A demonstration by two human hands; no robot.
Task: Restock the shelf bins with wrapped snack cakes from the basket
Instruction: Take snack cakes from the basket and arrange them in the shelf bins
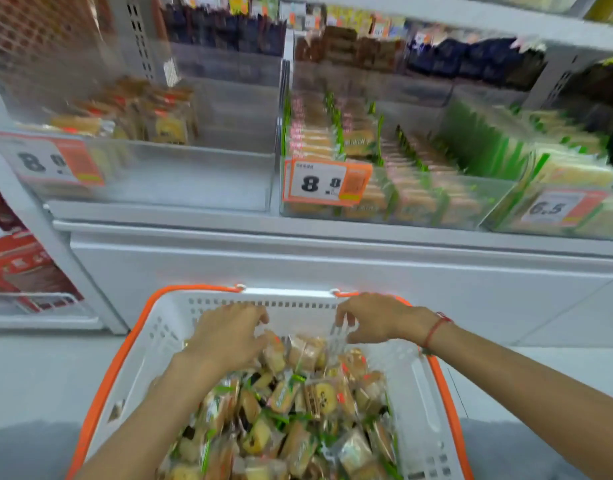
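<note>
A white basket with an orange rim (pixel 433 393) sits low in front of me, heaped with wrapped snack cakes (pixel 291 410). My left hand (pixel 225 336) reaches into the far end of the heap with curled fingers, touching a wrapped cake (pixel 274 355); whether it grips one I cannot tell. My right hand (pixel 377 318) pinches the crinkled end of a clear wrapper (pixel 336 341) at the far side. Above, clear shelf bins hold cakes: the left bin (pixel 180 174) is mostly bare, with some packs at its back left; the middle bin (pixel 377 154) holds rows of them.
Orange price tags reading 8.8 (pixel 326 183) and 6.5 (pixel 557 207) hang on the bin fronts. A right bin (pixel 554 161) holds green-edged packs. A white shelf base (pixel 332 265) stands behind the basket. Red boxes (pixel 17 265) sit on a low shelf at the left. Higher shelves carry dark packs.
</note>
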